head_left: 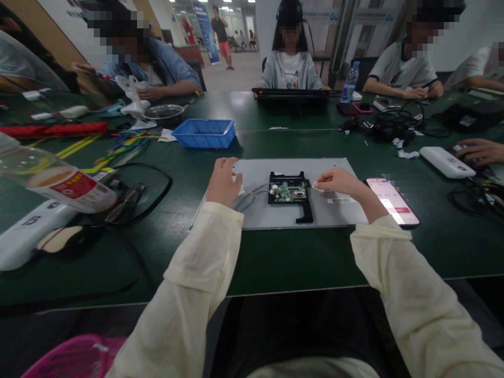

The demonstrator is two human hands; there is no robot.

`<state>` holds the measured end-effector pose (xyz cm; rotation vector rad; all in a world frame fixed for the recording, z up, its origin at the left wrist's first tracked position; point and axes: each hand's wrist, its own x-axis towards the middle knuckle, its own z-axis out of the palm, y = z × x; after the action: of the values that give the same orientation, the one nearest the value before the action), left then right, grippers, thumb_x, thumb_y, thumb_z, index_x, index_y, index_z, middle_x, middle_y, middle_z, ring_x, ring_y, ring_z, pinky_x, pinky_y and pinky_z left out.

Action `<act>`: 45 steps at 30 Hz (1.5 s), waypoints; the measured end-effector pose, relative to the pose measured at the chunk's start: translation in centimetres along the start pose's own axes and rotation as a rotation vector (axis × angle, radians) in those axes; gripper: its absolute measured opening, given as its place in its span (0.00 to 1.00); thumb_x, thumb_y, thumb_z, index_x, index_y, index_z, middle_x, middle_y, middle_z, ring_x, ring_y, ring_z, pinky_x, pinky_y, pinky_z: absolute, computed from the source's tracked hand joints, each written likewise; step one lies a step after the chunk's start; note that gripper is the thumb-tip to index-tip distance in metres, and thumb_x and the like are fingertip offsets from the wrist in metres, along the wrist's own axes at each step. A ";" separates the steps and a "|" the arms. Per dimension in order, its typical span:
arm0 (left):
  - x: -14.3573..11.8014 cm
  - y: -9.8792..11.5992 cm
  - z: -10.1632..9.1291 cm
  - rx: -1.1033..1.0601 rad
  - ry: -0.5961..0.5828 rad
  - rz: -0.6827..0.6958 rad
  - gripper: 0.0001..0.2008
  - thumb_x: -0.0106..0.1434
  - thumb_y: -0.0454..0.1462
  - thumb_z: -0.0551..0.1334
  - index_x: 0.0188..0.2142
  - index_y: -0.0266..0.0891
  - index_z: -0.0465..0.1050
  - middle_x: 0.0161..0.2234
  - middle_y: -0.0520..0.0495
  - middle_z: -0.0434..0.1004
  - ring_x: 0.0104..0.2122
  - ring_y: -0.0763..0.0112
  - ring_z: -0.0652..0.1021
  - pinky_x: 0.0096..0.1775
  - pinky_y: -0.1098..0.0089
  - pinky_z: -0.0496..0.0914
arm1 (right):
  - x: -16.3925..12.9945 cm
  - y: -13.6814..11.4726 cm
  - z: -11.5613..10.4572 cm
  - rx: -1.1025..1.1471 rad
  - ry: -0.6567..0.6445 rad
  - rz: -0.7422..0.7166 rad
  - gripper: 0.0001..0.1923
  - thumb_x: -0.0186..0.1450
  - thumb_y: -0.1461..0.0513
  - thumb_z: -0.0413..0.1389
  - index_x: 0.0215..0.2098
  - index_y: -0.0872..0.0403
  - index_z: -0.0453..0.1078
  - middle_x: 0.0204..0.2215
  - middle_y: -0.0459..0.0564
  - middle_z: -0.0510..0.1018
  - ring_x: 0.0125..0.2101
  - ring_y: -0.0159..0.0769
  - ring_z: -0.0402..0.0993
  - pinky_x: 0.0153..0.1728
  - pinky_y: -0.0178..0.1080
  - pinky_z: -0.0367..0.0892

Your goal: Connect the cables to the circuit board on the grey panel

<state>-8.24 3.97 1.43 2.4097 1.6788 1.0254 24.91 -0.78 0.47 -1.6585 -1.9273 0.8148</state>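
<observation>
One grey panel [338, 215], flat on the green table [275, 257] directly before the person; looks like the metal back of a display. Judged stiff, moderately heavy and smooth-faced, probably with a fragile screen underneath; best taken by its two long edges, both hands, kept level.

One black plastic bracket [291, 191], seated at the panel's centre, a leg running toward the near edge. Judged light and rigid; a poor lifting point.

One green circuit board [289, 193], inside the bracket. Judged fragile; hold only by its rim, never by its components.

Several thin grey wires [252, 193], running from the board's left side toward the left hand. Judged soft, limp and easily pulled out.

One left hand [223, 181], resting on the panel's left part, fingers curled loosely together; whether they pinch anything, cannot tell.

One right hand [340, 182], just right of the bracket, thumb and forefinger closed on a small white piece [316, 185], possibly tape or a label; judged weightless, flimsy.

Adjacent: one phone [394, 202], screen lit, touching the panel's right edge; one blue tray [205, 134], beyond.
</observation>
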 end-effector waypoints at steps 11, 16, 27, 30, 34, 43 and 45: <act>-2.2 5.8 2.6 0.022 -0.420 0.495 0.20 0.69 0.42 0.50 0.57 0.37 0.62 0.57 0.41 0.66 0.56 0.61 0.67 0.57 0.58 0.61 | 1.6 3.1 0.1 -0.286 0.411 -0.129 0.14 0.60 0.59 0.55 0.42 0.56 0.74 0.43 0.58 0.75 0.45 0.47 0.71 0.47 0.49 0.65; -2.4 5.6 2.9 0.079 -0.492 0.481 0.22 0.69 0.43 0.49 0.57 0.35 0.63 0.55 0.40 0.69 0.53 0.60 0.70 0.55 0.58 0.64 | 1.8 1.2 1.6 -0.236 0.385 -0.329 0.13 0.63 0.61 0.52 0.44 0.54 0.72 0.46 0.55 0.74 0.49 0.44 0.68 0.52 0.48 0.62; -2.4 5.1 3.5 0.030 -0.466 0.482 0.20 0.68 0.43 0.50 0.55 0.36 0.65 0.52 0.41 0.71 0.51 0.62 0.72 0.53 0.60 0.66 | 5.4 -2.4 4.4 -0.274 0.197 -0.474 0.15 0.65 0.62 0.51 0.49 0.56 0.70 0.50 0.55 0.74 0.51 0.42 0.68 0.55 0.45 0.59; -2.4 5.1 3.6 0.026 -0.461 0.478 0.19 0.68 0.43 0.50 0.54 0.37 0.66 0.52 0.41 0.72 0.51 0.61 0.72 0.53 0.60 0.66 | 7.0 -3.6 5.4 -0.328 0.112 -0.490 0.16 0.66 0.61 0.52 0.50 0.58 0.71 0.49 0.57 0.75 0.51 0.42 0.68 0.53 0.42 0.60; -2.5 5.1 3.6 0.010 -0.452 0.475 0.19 0.68 0.42 0.51 0.53 0.37 0.66 0.52 0.41 0.71 0.51 0.61 0.72 0.54 0.59 0.66 | 8.3 -5.0 6.5 -0.361 0.076 -0.435 0.12 0.66 0.62 0.51 0.43 0.54 0.75 0.44 0.54 0.78 0.47 0.41 0.71 0.48 0.39 0.62; -2.4 5.2 3.4 -0.002 -0.461 0.489 0.19 0.68 0.42 0.51 0.54 0.36 0.66 0.51 0.41 0.72 0.51 0.62 0.72 0.53 0.60 0.66 | 6.4 -4.2 3.5 -0.477 0.222 -0.317 0.14 0.66 0.64 0.49 0.43 0.54 0.76 0.44 0.55 0.77 0.46 0.43 0.71 0.47 0.42 0.63; -2.4 5.2 3.3 0.003 -0.464 0.482 0.20 0.68 0.42 0.51 0.55 0.37 0.65 0.52 0.41 0.71 0.51 0.62 0.72 0.53 0.60 0.65 | 5.1 -2.5 2.2 -0.496 0.255 -0.283 0.15 0.66 0.65 0.49 0.44 0.53 0.75 0.46 0.55 0.76 0.47 0.44 0.70 0.48 0.43 0.63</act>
<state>-2.68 0.90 -0.41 2.8308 0.9802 0.4183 20.81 3.68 0.50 -1.5934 -2.2169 0.0084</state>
